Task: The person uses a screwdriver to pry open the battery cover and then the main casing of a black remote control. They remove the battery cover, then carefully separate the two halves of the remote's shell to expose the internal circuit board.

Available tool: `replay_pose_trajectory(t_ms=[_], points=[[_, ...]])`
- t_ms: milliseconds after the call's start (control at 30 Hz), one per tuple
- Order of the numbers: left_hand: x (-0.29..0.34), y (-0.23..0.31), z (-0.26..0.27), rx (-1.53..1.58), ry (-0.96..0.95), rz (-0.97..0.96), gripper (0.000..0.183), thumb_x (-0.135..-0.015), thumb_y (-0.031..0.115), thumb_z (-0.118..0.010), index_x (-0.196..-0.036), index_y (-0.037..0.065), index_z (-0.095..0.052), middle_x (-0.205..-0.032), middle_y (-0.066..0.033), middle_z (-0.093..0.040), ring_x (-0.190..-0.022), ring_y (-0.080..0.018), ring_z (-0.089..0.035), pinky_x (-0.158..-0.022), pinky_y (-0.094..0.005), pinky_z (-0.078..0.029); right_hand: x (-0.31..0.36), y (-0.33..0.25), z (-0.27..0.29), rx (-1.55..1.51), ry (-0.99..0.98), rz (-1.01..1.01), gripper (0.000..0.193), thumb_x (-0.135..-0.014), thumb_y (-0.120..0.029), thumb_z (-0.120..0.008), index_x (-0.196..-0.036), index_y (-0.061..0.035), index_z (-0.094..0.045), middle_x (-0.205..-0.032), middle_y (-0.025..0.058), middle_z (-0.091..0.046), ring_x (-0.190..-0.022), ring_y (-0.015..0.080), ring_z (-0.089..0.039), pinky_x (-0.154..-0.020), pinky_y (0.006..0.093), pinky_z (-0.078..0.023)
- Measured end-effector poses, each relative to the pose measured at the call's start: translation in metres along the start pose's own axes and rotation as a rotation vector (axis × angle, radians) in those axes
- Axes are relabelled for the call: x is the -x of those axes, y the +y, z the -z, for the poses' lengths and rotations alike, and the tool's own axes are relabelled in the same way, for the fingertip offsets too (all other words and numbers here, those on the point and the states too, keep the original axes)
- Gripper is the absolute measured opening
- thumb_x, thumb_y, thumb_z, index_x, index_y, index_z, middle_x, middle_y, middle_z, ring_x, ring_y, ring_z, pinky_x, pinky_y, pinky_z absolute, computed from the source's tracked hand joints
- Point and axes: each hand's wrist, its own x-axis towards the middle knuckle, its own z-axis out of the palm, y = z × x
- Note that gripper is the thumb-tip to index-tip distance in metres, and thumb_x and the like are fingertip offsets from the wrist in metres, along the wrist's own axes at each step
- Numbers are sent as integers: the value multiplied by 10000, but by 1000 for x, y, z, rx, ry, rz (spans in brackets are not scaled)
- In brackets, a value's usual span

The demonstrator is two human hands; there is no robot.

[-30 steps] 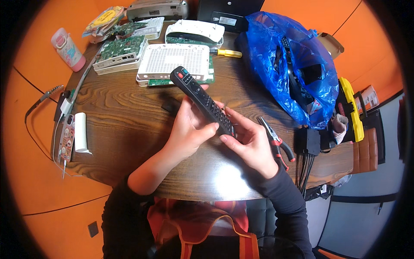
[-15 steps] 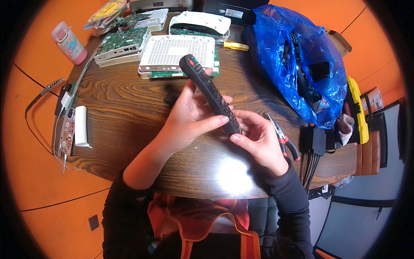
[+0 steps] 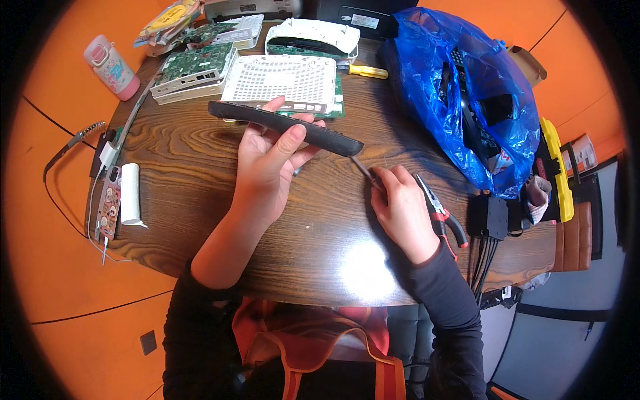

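A black remote control (image 3: 293, 128) is held up over the table, turned edge-on and slanting down to the right. My left hand (image 3: 265, 167) is closed around its middle, thumb along the near side. My right hand (image 3: 405, 213) grips a slim tool with a thin metal shaft (image 3: 363, 169); its handle is hidden in the fingers, so its exact kind cannot be made out. The shaft's tip is at the remote's right end, touching it or very close. Just right of that hand lie long-nosed pliers (image 3: 437, 208) with red and black handles.
White device housings (image 3: 280, 77) and green circuit boards (image 3: 193, 63) sit at the back. A yellow-handled screwdriver (image 3: 367, 71) lies beside them. At right stands a blue plastic bag (image 3: 427, 100) of black items. A phone (image 3: 109, 203), white roll (image 3: 131, 195) and pink bottle (image 3: 111, 68) are at left.
The remote has swung from steep to nearly level and turned edge-on, buttons no longer facing me. My right hand has let go of it and now holds the slim tool at its end.
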Motion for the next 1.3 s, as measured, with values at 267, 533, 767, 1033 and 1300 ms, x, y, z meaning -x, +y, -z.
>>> replay_pose_trajectory(t_ms=[267, 533, 767, 1033, 1300], points=[[7, -1, -8, 68, -61, 15, 445, -892, 82, -577, -1239, 57, -299, -1127, -164, -513, -1078, -307, -548, -917, -545, -467, 1, -9, 19, -540, 242, -84, 215, -909, 20, -454, -1110, -2, -526, -831, 73, -594, -603, 73, -547, -532, 199, -440], [5, -8, -5, 22, 24, 26, 281, -946, 197, -494, -1164, 122, -333, -994, -89, -495, -1011, -260, -547, -938, -556, -446, 0, -16, 22, -348, 228, 152, 463, -807, 40, -557, -1259, -57, -540, -727, 123, -528, -597, 220, -523, -564, 323, -441], [-1, -5, 1, -38, 93, -64, 350, -950, 289, -498, -1246, 225, -322, -820, -23, -439, -746, -148, -512, -703, -348, -479, 4, -29, 19, -383, 118, 282, 550, -784, 58, -568, -1310, -92, -511, -679, 102, -455, -563, 220, -479, -549, 321, -434], [1, 3, -1, 1, 126, 26, 462, -856, 263, -526, -1263, 126, -356, -605, -55, -474, -480, -159, -493, -471, -302, -451, 11, -39, 15, -344, 13, 321, 506, -759, 68, -588, -1245, -71, -571, -676, 88, -495, -576, 192, -529, -539, 289, -442], [1, 1, 0, 126, 127, 91, 313, -877, 334, -504, -1080, 100, -467, -505, -9, -387, -382, -129, -390, -379, -249, -324, 15, -42, 15, -386, -17, 356, 466, -737, 96, -569, -1177, -46, -621, -674, 85, -518, -563, 177, -519, -537, 267, -434]])
